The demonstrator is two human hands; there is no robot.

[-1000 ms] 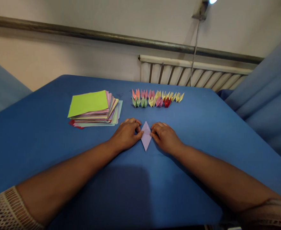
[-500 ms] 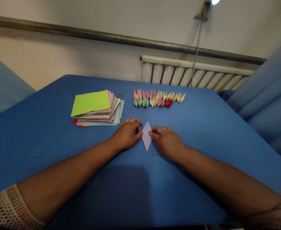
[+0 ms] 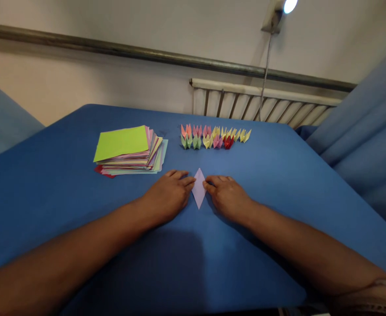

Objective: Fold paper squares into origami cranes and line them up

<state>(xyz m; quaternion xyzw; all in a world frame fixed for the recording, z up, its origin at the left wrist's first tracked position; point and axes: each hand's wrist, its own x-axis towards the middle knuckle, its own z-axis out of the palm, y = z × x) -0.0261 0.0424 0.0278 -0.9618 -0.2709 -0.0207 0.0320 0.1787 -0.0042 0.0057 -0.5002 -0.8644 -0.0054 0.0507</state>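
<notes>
A small lilac paper folded into a narrow diamond lies flat on the blue table. My left hand rests on the table at its left side, fingers curled, fingertips pressing the left edge. On the other side, my right hand does the same, fingertips pinching the right edge. Both hands flank the paper closely and hold it down.
A stack of coloured paper sheets with a lime-green sheet on top sits at the back left. A row of several small folded paper pieces stands behind the hands. A radiator and blue curtains lie beyond the table.
Both hands stayed at the lilac paper and pressed inward; the diamond looks a little narrower and shorter. The view shifted slightly.
</notes>
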